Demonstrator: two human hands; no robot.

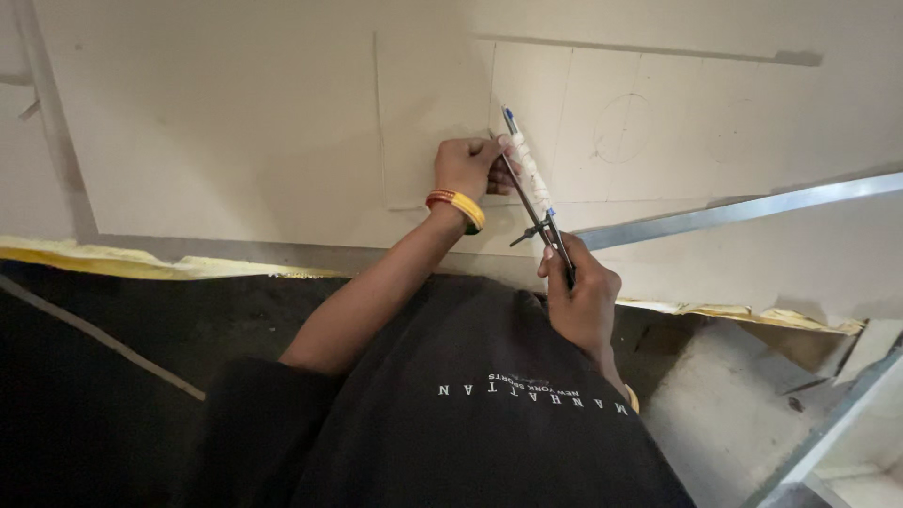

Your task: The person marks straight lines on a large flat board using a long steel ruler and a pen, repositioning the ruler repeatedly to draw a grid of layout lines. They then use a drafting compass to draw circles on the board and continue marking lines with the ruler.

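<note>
A metal drawing compass with a pen bound to one leg in white tape lies slanted over a pale board. The pen's blue end points up and away. My right hand grips the compass at its hinge end, near my chest. At the far end of the legs, my left hand pinches them against the board; it wears red and yellow bangles. Faint pencil lines and a drawn circle mark the board around the hands.
A long metal strip lies slanted across the board to the right of my hands. A yellow foam edge runs under the board's near side. Dark flooring is at the left, and pale slabs and another metal bar at the lower right.
</note>
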